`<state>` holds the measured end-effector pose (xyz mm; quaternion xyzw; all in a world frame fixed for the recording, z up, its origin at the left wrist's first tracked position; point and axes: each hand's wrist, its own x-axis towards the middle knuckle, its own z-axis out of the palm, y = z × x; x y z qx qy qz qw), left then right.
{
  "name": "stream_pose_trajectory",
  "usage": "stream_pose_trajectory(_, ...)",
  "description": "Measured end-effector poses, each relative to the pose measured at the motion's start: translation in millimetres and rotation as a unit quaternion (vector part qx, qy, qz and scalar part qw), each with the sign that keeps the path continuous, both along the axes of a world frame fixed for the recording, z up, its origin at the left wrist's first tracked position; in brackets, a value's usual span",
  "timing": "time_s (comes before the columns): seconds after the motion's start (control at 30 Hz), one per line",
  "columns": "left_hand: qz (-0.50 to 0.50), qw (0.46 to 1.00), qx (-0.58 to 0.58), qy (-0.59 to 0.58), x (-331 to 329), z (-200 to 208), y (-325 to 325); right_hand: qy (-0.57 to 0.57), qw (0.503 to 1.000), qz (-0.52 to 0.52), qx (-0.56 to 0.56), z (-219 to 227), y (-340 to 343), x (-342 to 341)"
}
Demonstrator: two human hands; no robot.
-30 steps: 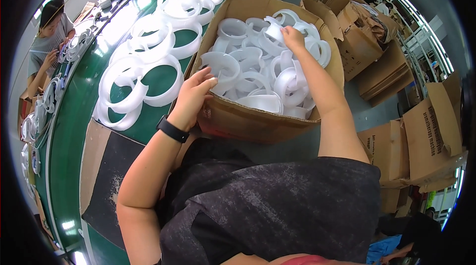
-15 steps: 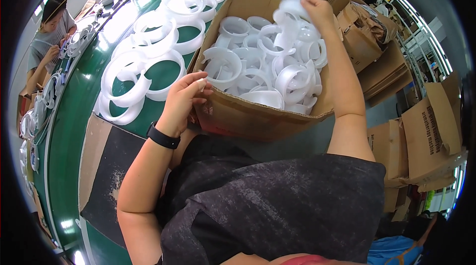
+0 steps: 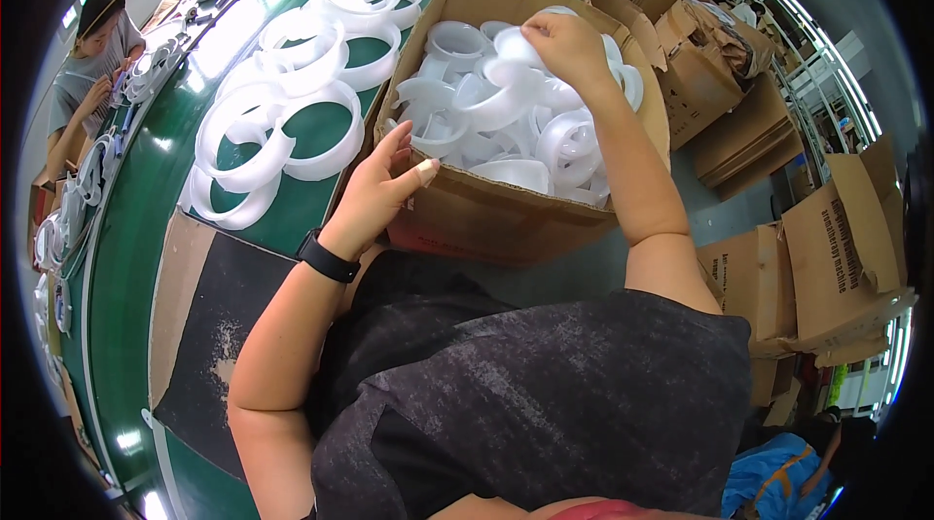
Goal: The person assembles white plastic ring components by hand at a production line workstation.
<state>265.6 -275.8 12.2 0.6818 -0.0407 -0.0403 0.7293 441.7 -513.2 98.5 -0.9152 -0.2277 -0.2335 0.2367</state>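
Observation:
A white translucent curved plastic piece (image 3: 506, 92) hangs from my right hand (image 3: 569, 45), whose fingers are pinched on its upper end. It is over the open cardboard box (image 3: 506, 228), which holds many similar white plastic rings (image 3: 574, 145). Part of the piece blurs into those beneath, so its full shape is unclear. At the box's near left corner is my left hand (image 3: 375, 189), fingers apart and thumb stretched over the rim, with nothing visible in it. A white patch shows on the thumb tip.
On the green-topped table (image 3: 175, 179) to the left, more white plastic rings (image 3: 243, 145) lie overlapped beside a black-faced cardboard sheet (image 3: 229, 325). Across it a person (image 3: 97, 63) handles small parts. Cardboard boxes (image 3: 700, 63) stand at the right, near metal shelving (image 3: 808, 53).
My right hand has moved left and lower over the box, bringing the white piece down toward the rings. My left hand has shifted slightly, its thumb now further over the rim.

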Motion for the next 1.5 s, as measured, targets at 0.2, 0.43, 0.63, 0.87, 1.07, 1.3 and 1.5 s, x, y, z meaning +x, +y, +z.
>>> stream_pose_trajectory(0.2,0.03,0.997,0.065,0.018,1,-5,1,0.029,0.986,0.018,0.165,26,-7,-11)
stream_pose_trajectory(0.43,0.069,0.991,0.105,-0.034,1,-8,0,0.096,0.952,0.078,0.28,11,1,4)
stream_pose_trajectory(0.63,0.075,0.989,0.108,-0.072,1,-8,3,0.155,0.892,0.123,0.407,8,10,-7)
stream_pose_trajectory(0.87,0.075,0.947,0.257,-0.176,-4,-3,-5,0.128,0.858,0.245,0.432,23,58,-73)
stream_pose_trajectory(1.07,0.117,0.921,0.276,-0.249,1,-19,-11,0.089,0.855,0.327,0.392,21,80,-104)
stream_pose_trajectory(1.3,0.188,0.912,0.249,-0.266,-4,-4,-5,0.036,0.946,0.203,0.25,22,71,-90)
stream_pose_trajectory(1.5,0.197,0.852,0.327,-0.359,1,-3,6,0.14,0.891,0.137,0.41,49,23,-56)
